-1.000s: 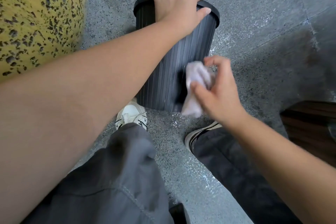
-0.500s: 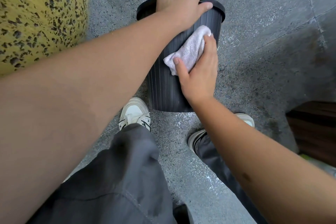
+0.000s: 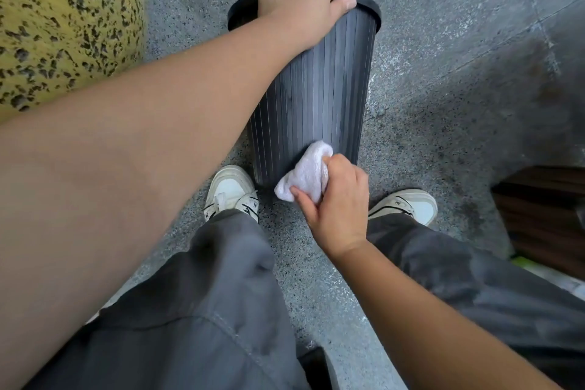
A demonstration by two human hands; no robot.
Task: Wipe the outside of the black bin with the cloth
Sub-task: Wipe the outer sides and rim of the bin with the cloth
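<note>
A black ribbed bin (image 3: 319,85) stands on the grey floor just beyond my feet, tilted toward me. My left hand (image 3: 300,6) grips its rim at the top, fingers curled over the edge. My right hand (image 3: 335,203) holds a bunched white cloth (image 3: 305,172) and presses it against the bin's near side close to the base. The bin's far side and inside are hidden.
A yellow speckled wall or pillar (image 3: 63,25) rises at the left. Dark wooden furniture (image 3: 544,212) sits at the right edge. My white shoes (image 3: 232,190) and grey trousers (image 3: 205,294) stand right before the bin on the speckled grey floor (image 3: 459,104).
My right hand has swept the cloth down the bin's side from near the rim to the base. My left hand keeps its hold on the rim.
</note>
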